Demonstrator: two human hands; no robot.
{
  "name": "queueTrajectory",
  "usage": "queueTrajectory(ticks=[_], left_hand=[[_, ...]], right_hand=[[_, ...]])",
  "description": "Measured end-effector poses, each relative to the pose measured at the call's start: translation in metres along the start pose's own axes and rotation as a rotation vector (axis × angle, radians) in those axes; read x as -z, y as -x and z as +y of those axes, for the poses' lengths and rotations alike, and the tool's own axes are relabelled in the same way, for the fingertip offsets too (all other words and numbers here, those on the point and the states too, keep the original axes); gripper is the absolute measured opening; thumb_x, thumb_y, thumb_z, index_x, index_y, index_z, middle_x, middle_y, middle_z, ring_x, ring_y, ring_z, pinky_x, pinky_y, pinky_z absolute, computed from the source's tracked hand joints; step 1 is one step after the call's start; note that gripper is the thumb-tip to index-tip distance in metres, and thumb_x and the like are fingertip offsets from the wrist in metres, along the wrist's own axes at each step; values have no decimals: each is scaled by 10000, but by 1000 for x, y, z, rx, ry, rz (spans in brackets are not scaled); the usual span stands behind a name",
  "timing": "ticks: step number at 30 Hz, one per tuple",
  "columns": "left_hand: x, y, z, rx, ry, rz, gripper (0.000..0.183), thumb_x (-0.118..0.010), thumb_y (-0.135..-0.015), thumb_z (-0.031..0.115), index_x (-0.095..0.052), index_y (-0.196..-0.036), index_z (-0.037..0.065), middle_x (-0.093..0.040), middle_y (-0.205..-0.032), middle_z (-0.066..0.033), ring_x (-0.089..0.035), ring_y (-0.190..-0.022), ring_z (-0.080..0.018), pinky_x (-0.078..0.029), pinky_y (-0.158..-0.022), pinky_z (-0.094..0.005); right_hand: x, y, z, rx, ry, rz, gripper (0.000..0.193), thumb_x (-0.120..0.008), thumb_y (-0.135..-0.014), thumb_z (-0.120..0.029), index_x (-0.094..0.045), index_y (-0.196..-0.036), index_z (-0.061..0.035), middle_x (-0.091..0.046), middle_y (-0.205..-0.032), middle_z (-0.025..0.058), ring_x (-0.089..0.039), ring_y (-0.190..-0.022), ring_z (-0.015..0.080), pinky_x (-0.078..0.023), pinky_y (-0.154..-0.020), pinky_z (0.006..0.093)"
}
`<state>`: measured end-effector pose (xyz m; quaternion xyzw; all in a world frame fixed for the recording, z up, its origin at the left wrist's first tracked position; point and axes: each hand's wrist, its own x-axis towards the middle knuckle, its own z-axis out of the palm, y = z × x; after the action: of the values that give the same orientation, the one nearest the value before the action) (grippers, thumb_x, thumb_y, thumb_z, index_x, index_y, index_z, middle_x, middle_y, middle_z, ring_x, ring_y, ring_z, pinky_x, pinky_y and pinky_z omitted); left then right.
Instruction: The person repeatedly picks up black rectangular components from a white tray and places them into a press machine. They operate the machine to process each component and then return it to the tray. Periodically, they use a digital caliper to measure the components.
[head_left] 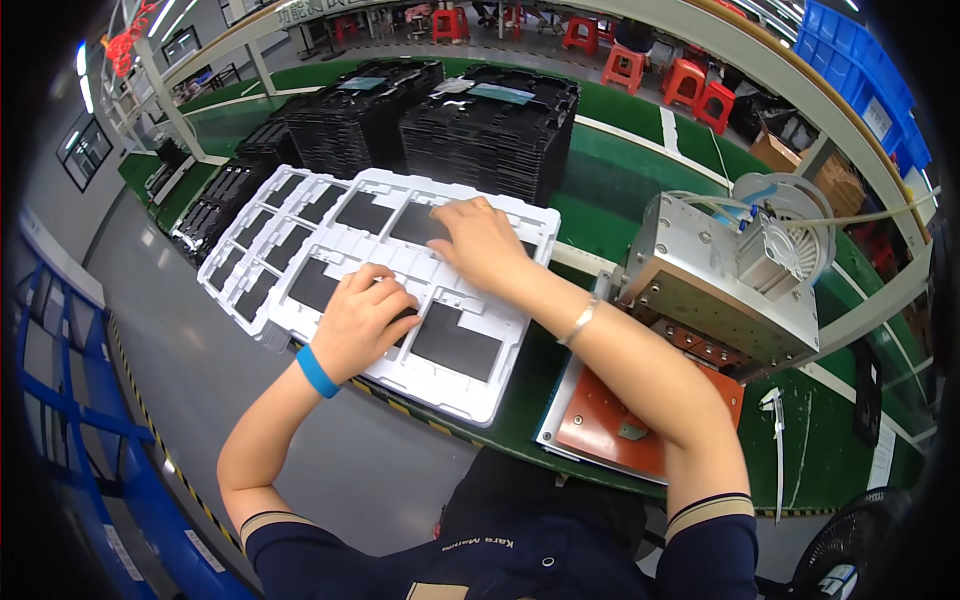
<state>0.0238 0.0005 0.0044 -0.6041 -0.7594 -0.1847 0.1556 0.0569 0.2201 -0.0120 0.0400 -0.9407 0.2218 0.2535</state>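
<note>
Dark rectangular panels (pixel 455 342) lie in compartments of the nearer white plastic tray (pixel 465 402). Over it, our left hand (pixel 366 315) has curled fingers and our right hand (pixel 483 243) has thumb and fingers apart; whether either pinches a panel, we cannot tell. Beyond the tray we see stacked black trays (pixel 485 130); right of it, a metal fixture (pixel 688 250).

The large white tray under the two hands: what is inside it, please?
Inside the white tray lie dark flat rectangular pieces in its compartments. The left hand and right hand cover parts of it, so what lies directly beneath them cannot be seen.
</note>
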Motion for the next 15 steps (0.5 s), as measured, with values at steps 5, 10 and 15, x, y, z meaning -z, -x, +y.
queueTrajectory(ticks=[5,10,15], left_hand=[[-7,2,-10,44,48,2,94,-687,-840,153,-662,-860,65,-617,-880,-61,-535,-973,-283,-405,-885,-405],[-4,-1,-9,-21,-52,61,162,-683,-851,203,-648,-769,68,-597,-850,-58,-529,-947,-271,-398,-911,-443],[-4,0,-9,-141,-247,147,279,-679,-851,283,-589,-665,95,-565,-730,-25,-537,-866,-253,-400,-949,-444]], right_hand=[[-43,-28,-16,-281,109,-92,391,-793,-779,-248,-608,-1082,-84,-608,-1091,177,-543,-1126,365,-435,-960,468],[-36,-50,-13,-476,-99,-102,434,-837,-687,-91,-584,-1040,-103,-605,-1111,180,-590,-1090,366,-487,-913,435],[-3,-36,-12,-266,-373,83,372,-804,-659,18,-573,-947,-21,-643,-960,173,-661,-936,323,-522,-823,403]])
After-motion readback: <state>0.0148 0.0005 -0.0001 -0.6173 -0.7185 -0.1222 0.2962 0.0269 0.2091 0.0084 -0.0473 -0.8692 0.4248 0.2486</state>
